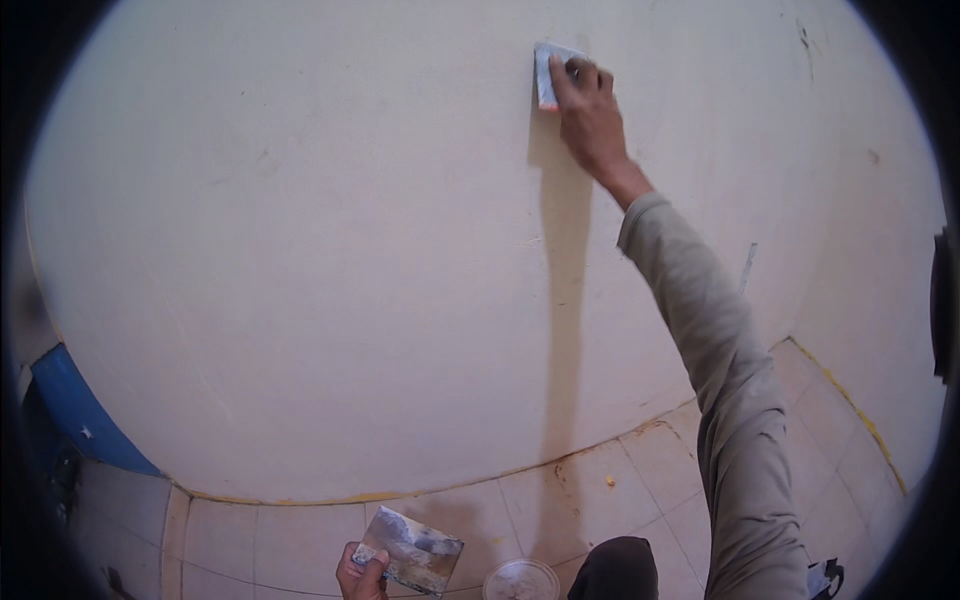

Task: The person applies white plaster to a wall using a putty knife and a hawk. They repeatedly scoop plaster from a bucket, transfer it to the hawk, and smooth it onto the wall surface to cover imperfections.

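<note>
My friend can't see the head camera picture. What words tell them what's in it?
A person's right hand holds a flat scraper up at a pale wall. Low down, their left hand grips a smeared flat plate over a tiled floor.

A pale wall (330,250) meets a tiled floor (310,535) along a yellowish line (375,497); blue panel (88,405) at left

From the person's head, the left fisheye camera looks forward and down, facing a broad, smooth off-white wall (350,260) close enough for the bare right hand (592,115) to reach, with the pale beige tiled floor (310,540) along the near side, its edges bowing toward the rim.
</note>
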Demonstrator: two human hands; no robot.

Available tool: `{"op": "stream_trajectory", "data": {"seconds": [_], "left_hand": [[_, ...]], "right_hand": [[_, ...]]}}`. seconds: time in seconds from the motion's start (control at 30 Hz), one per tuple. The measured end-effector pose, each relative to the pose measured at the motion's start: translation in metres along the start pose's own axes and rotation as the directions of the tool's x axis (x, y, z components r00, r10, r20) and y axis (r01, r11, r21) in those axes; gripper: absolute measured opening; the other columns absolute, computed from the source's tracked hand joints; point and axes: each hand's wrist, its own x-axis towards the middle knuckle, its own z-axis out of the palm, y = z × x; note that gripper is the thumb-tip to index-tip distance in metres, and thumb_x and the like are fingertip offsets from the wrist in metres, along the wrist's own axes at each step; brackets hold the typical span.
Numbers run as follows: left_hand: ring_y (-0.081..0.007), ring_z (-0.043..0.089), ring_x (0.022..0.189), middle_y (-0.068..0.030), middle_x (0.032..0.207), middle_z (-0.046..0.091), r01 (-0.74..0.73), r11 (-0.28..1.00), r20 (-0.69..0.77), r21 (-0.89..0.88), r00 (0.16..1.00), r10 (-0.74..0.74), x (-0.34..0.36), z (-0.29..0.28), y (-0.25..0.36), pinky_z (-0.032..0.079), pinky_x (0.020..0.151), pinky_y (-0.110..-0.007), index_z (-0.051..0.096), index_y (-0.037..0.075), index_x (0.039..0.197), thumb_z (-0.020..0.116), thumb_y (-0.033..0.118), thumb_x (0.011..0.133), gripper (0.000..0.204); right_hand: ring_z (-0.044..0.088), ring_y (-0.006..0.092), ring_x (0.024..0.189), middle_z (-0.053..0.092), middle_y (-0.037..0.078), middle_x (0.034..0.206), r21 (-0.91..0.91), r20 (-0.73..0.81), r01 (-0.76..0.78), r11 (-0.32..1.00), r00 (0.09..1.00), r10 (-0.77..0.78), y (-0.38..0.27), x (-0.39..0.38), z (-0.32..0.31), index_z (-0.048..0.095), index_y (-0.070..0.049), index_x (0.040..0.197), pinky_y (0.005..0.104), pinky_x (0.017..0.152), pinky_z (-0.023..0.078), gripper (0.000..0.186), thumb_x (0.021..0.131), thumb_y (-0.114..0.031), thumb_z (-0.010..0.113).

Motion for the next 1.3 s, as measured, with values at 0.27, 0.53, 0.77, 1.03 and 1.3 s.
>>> {"op": "stream_trajectory", "data": {"seconds": [0.27,0.53,0.77,1.03,1.3], "left_hand": [[-0.0090,0.055,0.086,0.0022,0.090,0.060,0.036,0.999,0.017,-0.005,0.999,-0.036,-0.001,-0.014,-0.002,0.045,0.079,-0.025,0.057,0.010,0.096,0.058,0.001,0.087,0.012],[-0.0085,0.055,0.083,0.0031,0.088,0.059,0.017,1.000,0.010,-0.024,1.000,-0.016,0.003,-0.006,-0.006,0.044,0.076,-0.024,0.057,0.011,0.094,0.060,0.002,0.087,0.011],[-0.0089,0.056,0.085,0.0028,0.089,0.060,0.036,0.999,-0.001,-0.001,0.999,-0.036,-0.002,-0.010,-0.002,0.044,0.076,-0.024,0.058,0.011,0.093,0.061,0.003,0.087,0.010],[-0.0080,0.054,0.083,0.0033,0.088,0.059,0.018,1.000,-0.007,0.002,1.000,-0.018,0.003,-0.008,-0.005,0.043,0.075,-0.024,0.057,0.011,0.092,0.061,0.004,0.088,0.009],[-0.0077,0.052,0.083,0.0041,0.087,0.057,0.028,1.000,0.012,0.001,1.000,-0.028,0.000,-0.006,0.001,0.043,0.075,-0.024,0.056,0.012,0.091,0.060,0.005,0.088,0.009]], "right_hand": [[0.051,0.0353,0.108,0.052,0.015,0.118,0.200,0.188,-0.141,0.970,0.977,0.103,-0.004,-0.035,-0.032,0.058,-0.006,0.123,0.0436,0.079,0.053,0.041,0.082,-0.005,0.057],[0.053,0.0352,0.107,0.055,0.014,0.116,-0.004,0.075,-0.288,0.958,0.955,0.287,-0.008,0.029,-0.003,0.060,-0.013,0.125,0.0428,0.081,0.053,0.040,0.085,-0.005,0.056],[0.055,0.0307,0.106,0.057,0.008,0.114,0.158,0.203,0.000,0.988,0.979,-0.032,-0.036,-0.047,-0.039,0.061,-0.015,0.125,0.0388,0.079,0.055,0.048,0.079,0.000,0.058],[0.056,0.0340,0.104,0.056,0.015,0.112,-0.086,0.204,-0.329,0.940,0.918,0.340,0.028,0.029,-0.032,0.061,-0.009,0.119,0.0418,0.079,0.054,0.034,0.085,-0.016,0.058],[0.050,0.0357,0.106,0.050,0.016,0.116,0.022,0.155,-0.090,0.996,0.984,0.086,-0.058,-0.001,-0.018,0.053,0.000,0.123,0.0408,0.074,0.056,0.048,0.075,0.000,0.061]]}}
